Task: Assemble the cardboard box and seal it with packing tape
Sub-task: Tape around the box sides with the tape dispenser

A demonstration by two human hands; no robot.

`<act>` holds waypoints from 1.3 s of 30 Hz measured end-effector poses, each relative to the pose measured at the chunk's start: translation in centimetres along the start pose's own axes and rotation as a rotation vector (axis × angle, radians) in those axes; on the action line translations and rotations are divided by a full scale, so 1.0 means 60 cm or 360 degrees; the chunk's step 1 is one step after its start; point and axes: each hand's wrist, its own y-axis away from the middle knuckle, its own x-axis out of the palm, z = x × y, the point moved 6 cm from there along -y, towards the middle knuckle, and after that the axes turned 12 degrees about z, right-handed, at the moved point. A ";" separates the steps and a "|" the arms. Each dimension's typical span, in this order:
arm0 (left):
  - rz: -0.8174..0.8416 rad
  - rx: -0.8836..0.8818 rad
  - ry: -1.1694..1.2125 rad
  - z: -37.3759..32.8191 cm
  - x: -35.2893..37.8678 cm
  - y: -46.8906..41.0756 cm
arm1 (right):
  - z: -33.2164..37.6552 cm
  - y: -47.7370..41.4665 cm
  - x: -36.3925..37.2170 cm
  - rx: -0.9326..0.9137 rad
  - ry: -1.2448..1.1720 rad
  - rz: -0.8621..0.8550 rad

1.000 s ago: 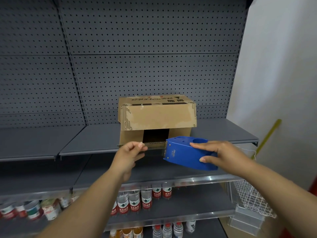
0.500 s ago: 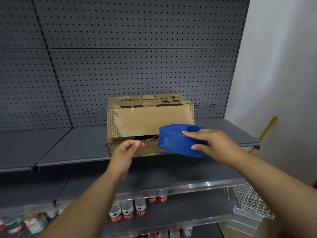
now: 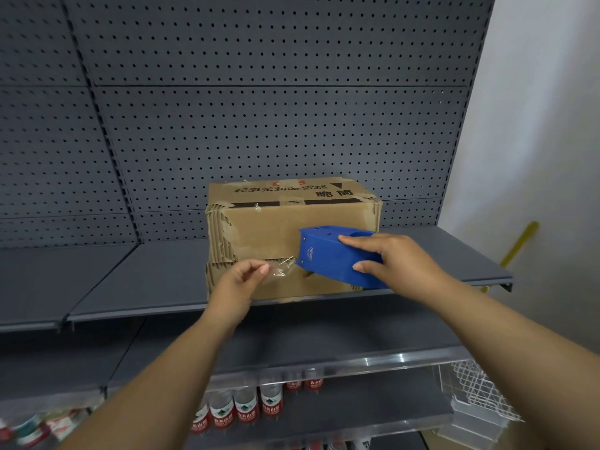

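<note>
Brown cardboard box: frame centre, on grey metal shelf. My left hand pinches the clear packing tape end; my right hand grips the blue plastic tape dispenser

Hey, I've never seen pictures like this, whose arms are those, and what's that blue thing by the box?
No machine here: these are a person's two bare hands, filmed by one wide-angle camera worn on the head, looking forward and down. A cardboard box sits on a grey shelf. The right hand grips a blue tape dispenser in front of the box. The left hand pinches the loose end of clear tape coming from it, near the seam between the front flaps. Bottles stand on a lower shelf.
</note>
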 end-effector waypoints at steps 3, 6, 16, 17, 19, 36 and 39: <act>-0.0078 0.0052 -0.0071 -0.006 -0.013 -0.002 | 0.001 -0.008 0.002 -0.0002 -0.0024 0.0002; -0.0126 0.0081 -0.0127 -0.007 -0.025 -0.003 | 0.006 -0.016 0.005 -0.0004 -0.0055 0.0002; -0.0173 0.0517 -0.0964 -0.073 -0.029 -0.018 | 0.003 -0.015 -0.003 0.0030 -0.0229 -0.0082; -0.0147 0.0557 -0.1043 -0.081 -0.028 -0.022 | 0.002 -0.015 -0.004 0.0036 -0.0240 -0.0082; -0.0100 0.0627 -0.1203 -0.095 -0.029 -0.030 | 0.002 -0.015 -0.007 0.0044 -0.0259 -0.0088; 0.0042 0.0607 -0.1643 -0.103 -0.091 -0.053 | 0.030 -0.024 -0.001 0.0030 -0.0269 -0.0048; 0.0046 0.0611 -0.1595 -0.099 -0.096 -0.050 | 0.037 -0.029 0.001 0.0032 -0.0224 -0.0040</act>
